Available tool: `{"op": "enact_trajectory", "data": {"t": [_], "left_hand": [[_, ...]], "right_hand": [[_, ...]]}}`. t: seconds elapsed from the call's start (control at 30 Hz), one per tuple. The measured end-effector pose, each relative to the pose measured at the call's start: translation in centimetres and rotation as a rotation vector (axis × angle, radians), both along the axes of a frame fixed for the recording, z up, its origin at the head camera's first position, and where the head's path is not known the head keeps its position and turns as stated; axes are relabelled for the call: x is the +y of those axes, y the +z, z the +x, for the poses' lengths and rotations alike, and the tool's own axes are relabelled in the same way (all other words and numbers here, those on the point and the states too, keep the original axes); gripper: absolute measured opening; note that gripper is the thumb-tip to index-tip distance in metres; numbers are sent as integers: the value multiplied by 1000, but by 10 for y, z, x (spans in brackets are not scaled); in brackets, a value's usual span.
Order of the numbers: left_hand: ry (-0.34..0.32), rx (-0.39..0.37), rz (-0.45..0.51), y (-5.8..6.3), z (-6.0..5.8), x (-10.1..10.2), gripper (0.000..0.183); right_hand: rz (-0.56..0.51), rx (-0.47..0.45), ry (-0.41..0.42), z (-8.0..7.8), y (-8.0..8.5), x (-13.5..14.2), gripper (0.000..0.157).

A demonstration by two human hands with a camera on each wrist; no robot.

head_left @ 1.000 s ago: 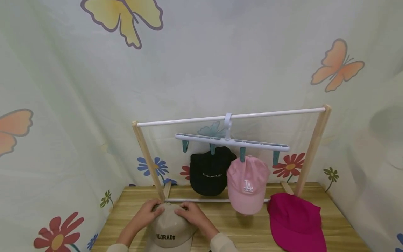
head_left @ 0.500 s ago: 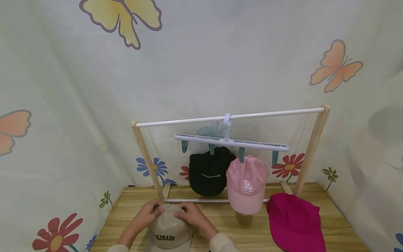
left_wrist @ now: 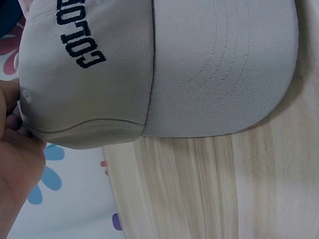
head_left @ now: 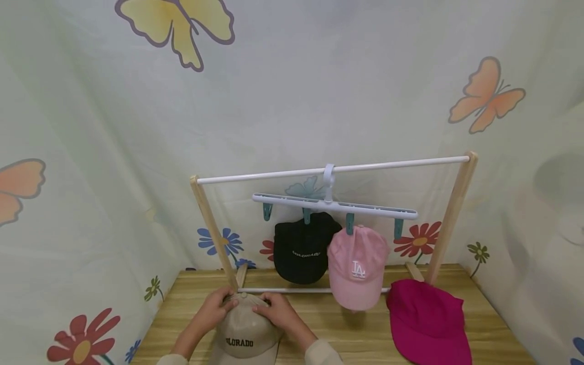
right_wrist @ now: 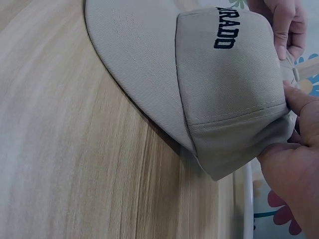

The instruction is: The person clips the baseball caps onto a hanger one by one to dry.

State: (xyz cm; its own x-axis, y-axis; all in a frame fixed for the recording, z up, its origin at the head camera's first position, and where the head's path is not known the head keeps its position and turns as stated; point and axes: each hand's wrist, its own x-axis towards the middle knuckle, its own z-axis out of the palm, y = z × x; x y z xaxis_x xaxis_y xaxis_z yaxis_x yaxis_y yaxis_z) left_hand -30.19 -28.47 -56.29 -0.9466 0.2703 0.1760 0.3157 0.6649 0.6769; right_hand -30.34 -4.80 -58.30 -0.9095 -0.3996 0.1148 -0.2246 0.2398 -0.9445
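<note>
A beige baseball cap [head_left: 248, 324] with dark COLORADO lettering is at the near left of the table, its brim toward me. My left hand [head_left: 214, 309] grips the left side of its crown near the top, and my right hand [head_left: 279, 310] pinches the right side. In the right wrist view the thumb and fingers of the right hand [right_wrist: 294, 149] are bent round the cap's edge. The left wrist view shows only part of the left hand [left_wrist: 17, 149] at the cap's back edge; the fingertips are partly hidden.
A wooden rack with a white top rail [head_left: 401, 165] carries a white clip hanger [head_left: 335, 206]. A black cap [head_left: 301, 253] and a pink cap [head_left: 358, 268] hang from its green clips; the outer clips hold nothing. A magenta cap [head_left: 429, 319] lies on the wooden table [head_left: 356, 339] at right.
Both hands keep their hold on the beige cap. Its front and lettering have shifted very slightly; the hanging caps stay where they were.
</note>
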Motion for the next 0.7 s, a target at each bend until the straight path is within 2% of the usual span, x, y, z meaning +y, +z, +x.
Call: {"op": "enact_trajectory", "data": {"t": [0.27, 0.7], "left_hand": [[-4, -15, -8, 6, 3, 4, 7], [-3, 25, -1, 12, 8, 9, 9]], "right_hand": [[6, 14, -15, 4, 3, 4, 14], [18, 84, -39, 12, 13, 9, 14]]}}
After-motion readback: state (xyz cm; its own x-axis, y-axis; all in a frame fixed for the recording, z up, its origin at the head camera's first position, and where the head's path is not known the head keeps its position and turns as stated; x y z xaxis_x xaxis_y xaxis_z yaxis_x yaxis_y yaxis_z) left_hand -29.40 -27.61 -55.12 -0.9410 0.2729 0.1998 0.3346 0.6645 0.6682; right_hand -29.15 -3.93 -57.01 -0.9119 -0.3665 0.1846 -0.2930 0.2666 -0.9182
